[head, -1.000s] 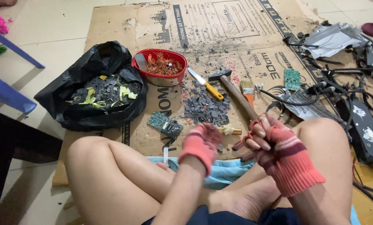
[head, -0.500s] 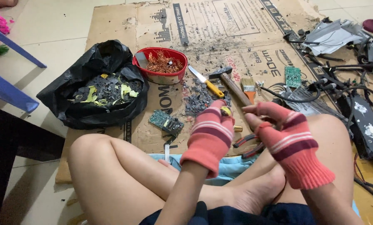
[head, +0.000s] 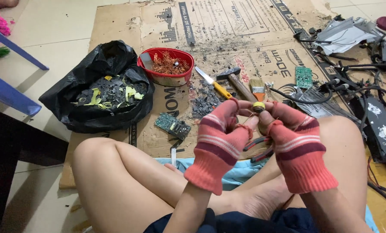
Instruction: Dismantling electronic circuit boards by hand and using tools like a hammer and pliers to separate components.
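Pink-striped fingerless gloves cover both hands; the left hand (head: 218,140) and right hand (head: 294,142) pinch a small yellow-wrapped coil (head: 258,106) between bare fingertips, their grip closed tight. Thin wire could slip or prick skin.

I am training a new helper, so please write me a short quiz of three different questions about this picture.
1. True or false: both hands hold one small yellow-ringed part.
2. What fills the red bowl? A) copper wire B) screws C) water
3. Which tool lies between the yellow-handled knife and the paintbrush?

Key: 1 true: left hand and right hand pinch it together. 2 A. 3 the hammer.
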